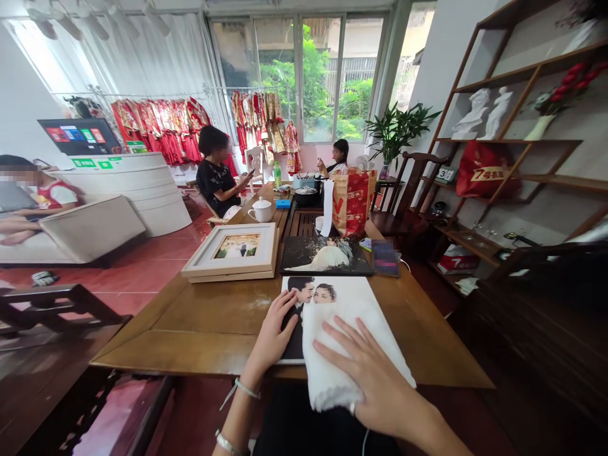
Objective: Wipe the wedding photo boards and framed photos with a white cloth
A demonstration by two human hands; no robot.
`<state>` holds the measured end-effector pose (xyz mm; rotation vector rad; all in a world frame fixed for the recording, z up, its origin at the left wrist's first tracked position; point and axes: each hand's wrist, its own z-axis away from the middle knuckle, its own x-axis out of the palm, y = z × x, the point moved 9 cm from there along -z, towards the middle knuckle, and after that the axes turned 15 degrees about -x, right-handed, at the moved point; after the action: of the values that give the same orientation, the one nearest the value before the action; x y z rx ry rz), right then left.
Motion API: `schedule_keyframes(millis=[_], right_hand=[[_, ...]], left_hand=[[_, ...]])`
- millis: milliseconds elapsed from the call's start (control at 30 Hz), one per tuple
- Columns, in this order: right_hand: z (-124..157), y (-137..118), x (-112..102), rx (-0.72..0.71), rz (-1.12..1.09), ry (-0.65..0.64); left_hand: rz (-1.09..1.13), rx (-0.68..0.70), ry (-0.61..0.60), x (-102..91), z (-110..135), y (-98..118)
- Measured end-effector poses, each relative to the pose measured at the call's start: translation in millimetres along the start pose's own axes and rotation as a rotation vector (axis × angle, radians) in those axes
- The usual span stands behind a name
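Observation:
A large photo print (294, 284) with a couple on a white ground lies on the wooden table (213, 329) right in front of me. My left hand (274, 332) rests on its left edge, fingers stretched out and a little apart. Over the lower right of the picture is spread a white cloth (327, 373), partly hanging past the near edge. My right hand (365, 361) lies flat on this cloth with the fingers spread, pressing it against the picture. The cloth and both hands hide the lower part of the print.
Beyond the print lie a dark wedding photo panel (289, 256), a phone (385, 258) and stacked framed pictures (194, 263). Farther back stand a lidded white cup (261, 209), a black pot (306, 196) and a paper bag (354, 199). Several other people sit around the room.

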<state>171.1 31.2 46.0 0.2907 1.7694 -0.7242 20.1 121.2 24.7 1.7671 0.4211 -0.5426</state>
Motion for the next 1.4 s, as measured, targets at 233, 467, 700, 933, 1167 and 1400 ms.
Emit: schedule_keyframes(millis=[233, 467, 700, 933, 1167, 1400], right_hand=[[4, 71, -22, 0.165, 0.043, 0.064], [-24, 150, -44, 0.255, 0.004, 0.145], [-5, 150, -44, 0.322, -0.008, 0.226], [19, 58, -20, 0.225, 0.120, 0.151], [13, -1, 3, 0.073, 0.001, -0.009], [-24, 86, -27, 0.348, 0.113, 0.066]], left_hand=[[-0.015, -0.009, -0.011, 0.7, -1, -1], [-0.015, -0.012, -0.021, 1.1, -1, 0], [-0.012, -0.010, -0.011, 1.0, -1, -1], [-0.018, -0.011, -0.005, 1.7, 0, -1], [-0.003, -0.015, -0.006, 1.2, -1, -1], [-0.008, -0.029, -0.022, 1.0, -1, -1]])
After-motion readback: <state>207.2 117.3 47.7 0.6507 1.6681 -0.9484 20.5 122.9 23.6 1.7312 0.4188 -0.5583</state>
